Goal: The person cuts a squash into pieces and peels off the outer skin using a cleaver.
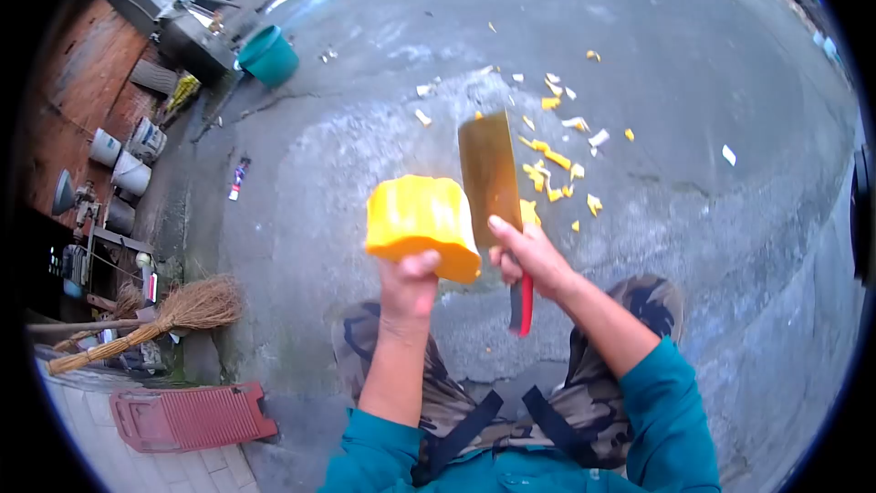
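My left hand point(408, 285) is closed around the underside of a thick chunk of pumpkin point(422, 215), bright yellow-orange with its skin cut away. A cleaver point(490, 169) with a broad blade and a red-and-black handle is gripped in my right hand point(532, 260). Its blade stands upright just right of the pumpkin, flat side facing me; whether the two touch I cannot tell. Beyond the blade, yellow and whitish peelings point(550, 160) lie scattered on the concrete.
Grey concrete ground point(693, 265) spreads around me. A green bucket point(268, 56) stands at the upper left, with white buckets point(132, 173) along the left side. Nearer on the left are a straw broom point(196, 304) and a red ribbed plastic board point(192, 417).
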Available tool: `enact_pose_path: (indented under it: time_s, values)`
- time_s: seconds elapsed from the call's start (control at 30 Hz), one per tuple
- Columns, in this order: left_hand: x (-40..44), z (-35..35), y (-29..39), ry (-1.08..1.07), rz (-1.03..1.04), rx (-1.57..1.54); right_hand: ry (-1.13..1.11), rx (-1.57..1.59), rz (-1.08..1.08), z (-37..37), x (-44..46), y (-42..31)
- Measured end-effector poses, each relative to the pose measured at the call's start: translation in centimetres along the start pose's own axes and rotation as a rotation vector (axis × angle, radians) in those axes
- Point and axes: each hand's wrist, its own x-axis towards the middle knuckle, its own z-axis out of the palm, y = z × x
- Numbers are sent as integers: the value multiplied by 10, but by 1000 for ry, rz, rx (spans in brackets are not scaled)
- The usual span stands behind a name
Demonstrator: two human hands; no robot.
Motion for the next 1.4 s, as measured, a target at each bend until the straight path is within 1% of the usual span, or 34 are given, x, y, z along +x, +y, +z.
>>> enact_pose_path:
  time_s: [0.03, 0.07, 0.1, 0.13, 0.17, 0.23, 0.3, 0.4, 0.43, 0.47, 0.5, 0.53, 0.57, 0.6, 0.63, 0.67, 0.7, 0.73, 0.77, 0.8, 0.83, 0.9, 0.93, 0.97, 1.03, 1.07, 1.1, 1.13, 1.17, 1.23, 1.3, 1.33, 1.37, 1.4]
  values:
    - [2, 1, -4, -22, 40, 109, -53, 93, 28, 4, -1, 0]
    - [1, 4, -4, -42, 7, 157, -124, 159, 44, 8, -2, 2]
    - [2, 3, -9, -85, 60, 256, -194, 227, 70, 10, -4, 5]
    - [0, 6, -13, -118, 107, 326, -239, 370, 94, 12, -8, 3]
    - [0, 10, -16, -152, 154, 397, -249, 361, 83, 11, -9, -2]
    - [-1, 15, -17, -167, 132, 417, -193, 531, 135, 11, -18, -7]
    - [-3, 15, -18, -183, 107, 438, -184, 542, 120, 4, -14, -2]
    - [-4, 13, -14, -204, 78, 528, -179, 563, -13, -10, -10, -4]
    - [-4, 13, -9, -326, 89, 600, -178, 563, -17, -16, -9, -6]
    - [-4, 15, -8, -452, 98, 669, -103, 557, -71, -24, -6, -7]
    - [-5, 16, -10, -457, 97, 664, -28, 549, -125, -29, -5, -10]
    - [-7, 17, -11, -473, -103, 270, 53, 610, -191, -20, -13, -25]
    - [-8, 19, -10, -474, -295, -126, 54, 606, -192, -25, -13, -24]
    - [-11, 25, -12, -397, -352, -219, 28, 512, -273, -33, -10, -22]
    - [-9, 27, -13, -398, -350, -220, 0, 419, -352, -38, -10, -23]
    - [-9, 28, -12, -299, -427, -204, -4, 344, -350, -42, -11, -26]
    - [-9, 29, -12, -196, -504, -188, -5, 343, -348, -43, -13, -28]
    - [-9, 23, -15, -194, -504, -189, 19, 258, -372, -43, -17, -32]
    - [-7, 14, -19, -272, -539, -227, 42, 174, -397, -44, -20, -37]
    - [-6, 8, -21, -350, -573, -264, 44, 150, -419, -45, -22, -42]
    - [-5, 7, -23, -346, -572, -263, 41, 150, -416, -47, -23, -48]
    - [-9, 5, -28, -441, -717, -263, 3, 35, -505, -54, -23, -55]
    - [-9, 5, -31, -455, -747, -238, -12, -30, -503, -60, -21, -55]
    - [-13, 5, -31, -427, -778, -262, -61, -9, -459, -55, -28, -62]
    - [-10, 9, -31, -619, -676, -41, -75, -99, -420, -53, -30, -59]
    - [-11, 13, -30, -557, -719, -18, -67, -95, -393, -50, -32, -59]
    - [-14, 14, -29, -540, -735, -29, -97, -165, -413, -45, -33, -58]
    - [-17, 13, -31, -499, -624, 52, -128, -232, -430, -42, -33, -56]
    - [-17, 14, -31, -469, -505, 138, -126, -226, -417, -42, -31, -54]
    - [-21, 16, -32, -428, -535, 113, -135, -213, -466, -43, -30, -53]
    - [-22, 21, -40, -355, -544, 26, -124, -236, -442, -44, -31, -58]
    - [-23, 22, -42, -263, -600, 0, -83, -291, -429, -44, -31, -59]
    - [-24, 18, -46, -260, -604, 3, -46, -345, -416, -42, -32, -60]
    - [-25, 11, -52, -255, -604, -96, -24, -390, -273, -42, -35, -63]
